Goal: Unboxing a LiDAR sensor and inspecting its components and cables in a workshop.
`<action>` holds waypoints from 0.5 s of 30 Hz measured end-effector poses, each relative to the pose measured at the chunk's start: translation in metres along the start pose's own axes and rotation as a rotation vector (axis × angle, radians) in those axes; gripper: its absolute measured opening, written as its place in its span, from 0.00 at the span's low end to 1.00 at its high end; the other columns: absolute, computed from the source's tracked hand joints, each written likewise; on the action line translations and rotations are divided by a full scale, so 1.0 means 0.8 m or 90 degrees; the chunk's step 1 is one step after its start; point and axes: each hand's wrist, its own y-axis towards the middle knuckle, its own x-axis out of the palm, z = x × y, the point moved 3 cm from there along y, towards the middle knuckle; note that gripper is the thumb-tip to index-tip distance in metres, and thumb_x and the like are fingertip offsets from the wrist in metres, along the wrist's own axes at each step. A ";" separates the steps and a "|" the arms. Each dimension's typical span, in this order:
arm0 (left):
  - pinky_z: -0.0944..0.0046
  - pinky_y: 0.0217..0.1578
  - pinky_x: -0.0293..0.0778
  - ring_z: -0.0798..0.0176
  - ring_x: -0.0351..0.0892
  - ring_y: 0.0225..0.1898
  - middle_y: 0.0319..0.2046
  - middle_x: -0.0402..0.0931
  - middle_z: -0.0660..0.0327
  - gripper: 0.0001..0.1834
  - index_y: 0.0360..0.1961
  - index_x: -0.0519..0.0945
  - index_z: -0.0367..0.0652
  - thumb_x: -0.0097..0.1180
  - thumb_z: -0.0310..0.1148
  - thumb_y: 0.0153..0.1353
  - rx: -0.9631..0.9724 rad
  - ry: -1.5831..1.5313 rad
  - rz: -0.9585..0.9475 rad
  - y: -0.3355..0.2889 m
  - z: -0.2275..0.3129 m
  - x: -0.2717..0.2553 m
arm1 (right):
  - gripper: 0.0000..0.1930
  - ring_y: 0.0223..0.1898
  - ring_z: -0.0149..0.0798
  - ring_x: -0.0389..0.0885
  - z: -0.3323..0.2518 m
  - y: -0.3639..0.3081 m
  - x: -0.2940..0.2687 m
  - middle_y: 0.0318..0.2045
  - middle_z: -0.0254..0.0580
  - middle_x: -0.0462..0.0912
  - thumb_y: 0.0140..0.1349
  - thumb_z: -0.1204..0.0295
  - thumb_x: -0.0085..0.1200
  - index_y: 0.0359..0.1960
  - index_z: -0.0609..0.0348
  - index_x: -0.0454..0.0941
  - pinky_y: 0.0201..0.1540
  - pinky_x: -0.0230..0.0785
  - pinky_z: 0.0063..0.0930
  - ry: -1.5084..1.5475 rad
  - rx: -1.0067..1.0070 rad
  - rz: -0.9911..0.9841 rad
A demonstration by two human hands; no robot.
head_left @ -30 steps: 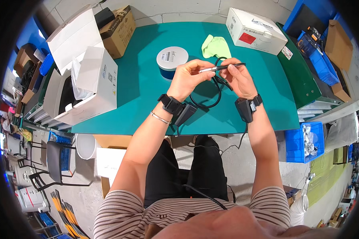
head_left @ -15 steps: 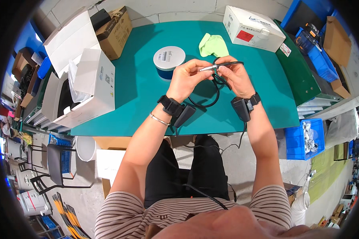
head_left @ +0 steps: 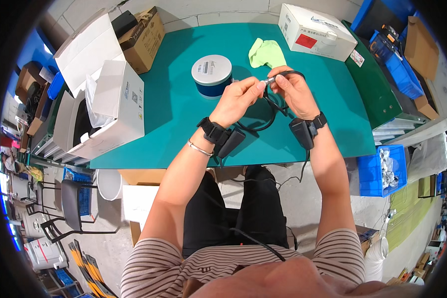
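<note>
Over the middle of the green table, my left hand [head_left: 233,103] pinches the tip of a silver metal connector [head_left: 269,80] between thumb and fingers. My right hand [head_left: 297,94] grips the same connector's rear end, where a black cable [head_left: 272,118] leaves it. The cable loops below and between both hands. My left fingertips hide the connector's front end, and I cannot tell whether a cap or another part is on it. Just beyond my left hand stands a round device [head_left: 211,74] with a silver top and dark blue side. A lime-green cloth [head_left: 266,53] lies crumpled beyond my right hand.
An open white carton [head_left: 118,94] stands on the table's left, with a brown cardboard box [head_left: 143,42] behind it. A closed white box [head_left: 317,35] sits at the far right. Beside the table's right edge is a blue bin [head_left: 381,171] holding crumpled silvery packets.
My left fingers have moved right along the connector, covering most of its metal length. The right hand has shifted slightly, and the cable behind it now arcs more.
</note>
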 end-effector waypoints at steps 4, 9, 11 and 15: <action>0.73 0.22 0.51 0.76 0.52 0.20 0.18 0.61 0.71 0.20 0.27 0.71 0.40 0.41 0.44 0.70 -0.049 -0.215 -0.095 -0.002 0.008 0.011 | 0.12 0.34 0.24 0.71 0.002 0.000 -0.006 0.31 0.32 0.75 0.68 0.65 0.50 0.42 0.62 0.76 0.39 0.67 0.19 0.037 -0.012 -0.008; 0.73 0.22 0.52 0.74 0.51 0.19 0.17 0.61 0.70 0.22 0.31 0.73 0.38 0.38 0.46 0.71 -0.113 -0.348 -0.141 -0.007 0.014 0.015 | 0.11 0.33 0.24 0.71 0.003 0.000 -0.005 0.31 0.31 0.74 0.68 0.65 0.49 0.41 0.61 0.75 0.39 0.66 0.19 0.068 -0.021 -0.013; 0.73 0.22 0.52 0.75 0.52 0.19 0.18 0.62 0.69 0.22 0.31 0.74 0.38 0.39 0.46 0.71 -0.116 -0.346 -0.137 -0.006 0.012 0.013 | 0.11 0.33 0.24 0.71 0.002 -0.001 -0.009 0.32 0.30 0.74 0.68 0.65 0.49 0.41 0.61 0.75 0.38 0.66 0.19 0.068 -0.035 -0.003; 0.73 0.22 0.52 0.75 0.53 0.19 0.18 0.63 0.70 0.22 0.31 0.74 0.38 0.39 0.45 0.71 -0.109 -0.324 -0.129 -0.004 0.009 0.011 | 0.11 0.33 0.24 0.71 0.001 -0.003 -0.012 0.32 0.30 0.74 0.68 0.65 0.49 0.40 0.61 0.75 0.38 0.66 0.19 0.069 -0.033 0.007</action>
